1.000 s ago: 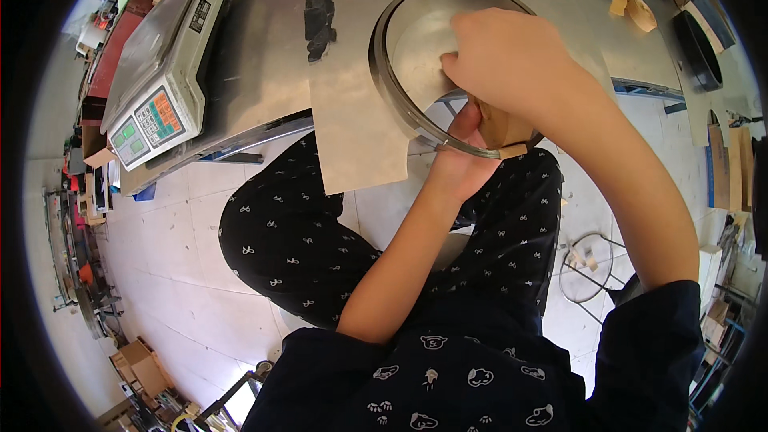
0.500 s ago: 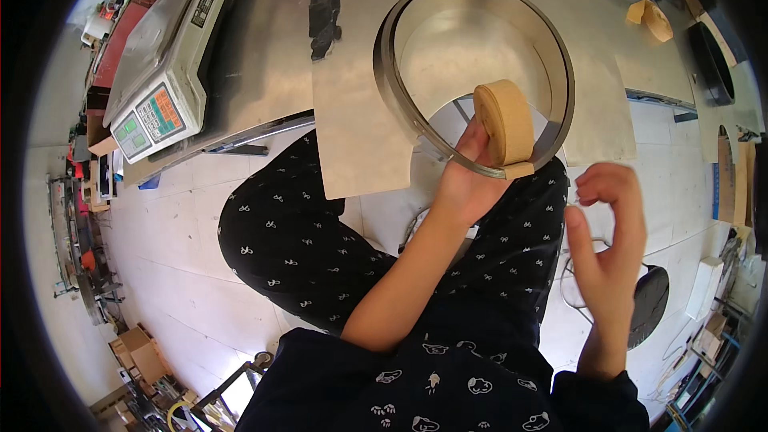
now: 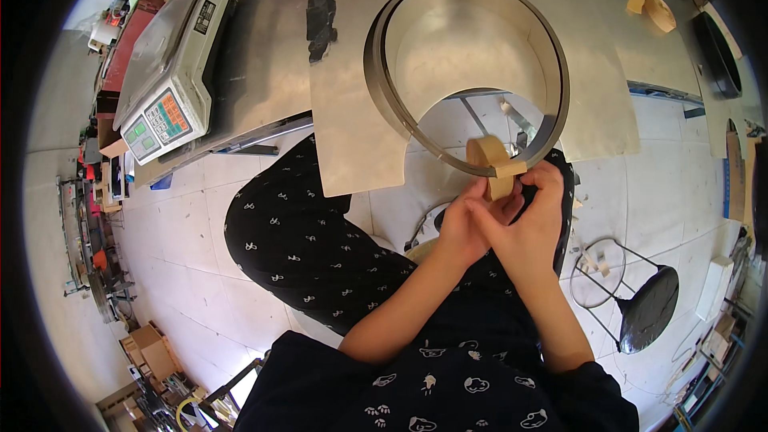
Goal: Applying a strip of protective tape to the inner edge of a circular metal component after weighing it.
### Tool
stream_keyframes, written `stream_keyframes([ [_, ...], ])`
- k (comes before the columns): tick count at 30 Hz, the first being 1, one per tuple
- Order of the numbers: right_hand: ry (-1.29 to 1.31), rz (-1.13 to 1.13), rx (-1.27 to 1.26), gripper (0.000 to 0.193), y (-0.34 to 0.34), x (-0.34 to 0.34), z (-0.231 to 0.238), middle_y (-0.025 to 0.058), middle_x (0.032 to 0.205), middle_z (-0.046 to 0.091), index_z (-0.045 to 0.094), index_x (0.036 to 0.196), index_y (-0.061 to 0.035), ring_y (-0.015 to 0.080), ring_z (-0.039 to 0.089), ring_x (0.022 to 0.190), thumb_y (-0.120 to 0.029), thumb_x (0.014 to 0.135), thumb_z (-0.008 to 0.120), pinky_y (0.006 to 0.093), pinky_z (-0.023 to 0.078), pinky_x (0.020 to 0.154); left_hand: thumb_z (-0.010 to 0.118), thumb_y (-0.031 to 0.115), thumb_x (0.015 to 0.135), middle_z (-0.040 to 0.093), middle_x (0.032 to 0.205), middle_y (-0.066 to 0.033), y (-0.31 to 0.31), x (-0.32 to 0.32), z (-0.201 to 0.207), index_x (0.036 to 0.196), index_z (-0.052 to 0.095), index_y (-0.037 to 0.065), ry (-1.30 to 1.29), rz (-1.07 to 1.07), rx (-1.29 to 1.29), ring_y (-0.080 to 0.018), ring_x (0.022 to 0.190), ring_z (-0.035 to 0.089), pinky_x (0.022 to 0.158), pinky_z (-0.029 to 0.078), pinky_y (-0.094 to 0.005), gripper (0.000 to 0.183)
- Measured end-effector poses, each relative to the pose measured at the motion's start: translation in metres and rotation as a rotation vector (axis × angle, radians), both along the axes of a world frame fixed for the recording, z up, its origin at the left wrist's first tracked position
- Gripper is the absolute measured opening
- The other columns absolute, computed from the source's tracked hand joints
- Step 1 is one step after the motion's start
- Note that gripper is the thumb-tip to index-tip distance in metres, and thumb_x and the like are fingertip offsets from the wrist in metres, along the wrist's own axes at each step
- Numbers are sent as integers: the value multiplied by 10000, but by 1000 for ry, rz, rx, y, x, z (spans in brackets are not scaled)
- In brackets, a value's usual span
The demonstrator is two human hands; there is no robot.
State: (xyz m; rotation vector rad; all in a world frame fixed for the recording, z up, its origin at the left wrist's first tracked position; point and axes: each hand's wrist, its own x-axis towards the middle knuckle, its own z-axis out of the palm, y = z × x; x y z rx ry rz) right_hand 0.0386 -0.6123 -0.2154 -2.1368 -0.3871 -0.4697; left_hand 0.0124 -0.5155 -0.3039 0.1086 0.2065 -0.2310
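Observation:
A large metal ring (image 3: 376, 72) lies on the metal table, its near part reaching out over the cut-out in the edge. A roll of tan paper tape (image 3: 484, 152) is at the ring's near rim, with a strip of it wrapped over the rim. Just below the rim, my left hand (image 3: 468, 228) is closed on the roll from beneath. My right hand (image 3: 532, 220) meets it from the right, fingers curled against the roll and strip. Its fingertips are partly hidden, so I cannot tell exactly what they pinch.
A digital scale (image 3: 172, 72) stands on the table's left side, near a black patch (image 3: 322, 22). Another tan tape roll (image 3: 658, 12) and dark rings (image 3: 712, 52) lie at the far right. A black stool (image 3: 650, 308) stands on the floor to my right.
My right hand has come in from the right to join the left. The tape roll has passed from inside the ring to under the rim. The ring has shifted slightly left.

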Motion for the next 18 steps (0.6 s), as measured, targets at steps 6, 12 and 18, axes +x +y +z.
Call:
stream_keyframes([
  [6,155,29,-32,491,-8,-13,-12,143,1078,621,532,1071,-35,283,638,843,-133,722,863,364,523,705,534,294,1034,584,1314,-64,10,-17,6,1361,514,70,44,-80,57,-213,1216,559,1096,418,-419,397],
  [12,103,60,-16,361,-9,-11,-23,162,1103,636,564,1064,-34,343,651,909,-63,778,783,403,527,757,496,347,1053,593,1292,-52,7,-12,17,1335,545,127,83,-108,139,-197,1282,504,1095,402,-416,361],
  [18,83,85,-4,308,-14,-16,-18,167,1111,621,596,1066,-37,336,656,866,-16,787,726,385,544,700,481,352,1068,564,1305,-58,21,-45,52,1333,538,106,338,-418,290,-194,1186,560,1052,430,-404,366],
])
